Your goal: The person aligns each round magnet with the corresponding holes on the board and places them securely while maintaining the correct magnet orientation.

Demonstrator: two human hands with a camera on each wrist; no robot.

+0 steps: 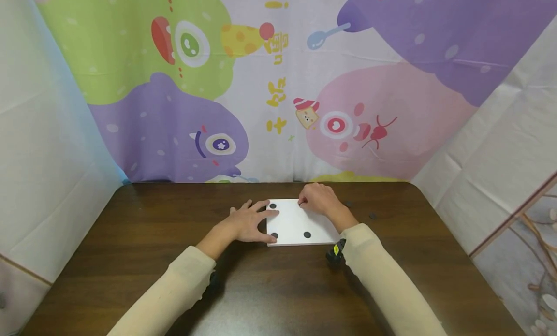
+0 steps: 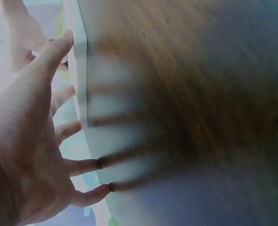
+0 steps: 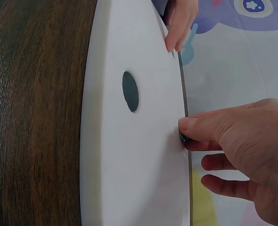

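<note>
Right hand (image 1: 321, 200) pinches a round black disc (image 3: 183, 137), probably light, stiff, best rim-held; splayed left hand (image 1: 249, 223) touches the white rectangular board (image 1: 289, 223) beneath.

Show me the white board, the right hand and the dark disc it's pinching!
White board (image 1: 289, 223): head view, on its bare top.
Right hand (image 1: 319, 199): head view, on its back.
Dark disc (image 3: 183, 137): right wrist view, on its exposed part.

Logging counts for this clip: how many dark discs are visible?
6. On the white board: far-left disc, near-left disc, front-edge disc. The right hand pinches another disc. Two discs lie right of the board on the table. The right arm may hide more.
</note>
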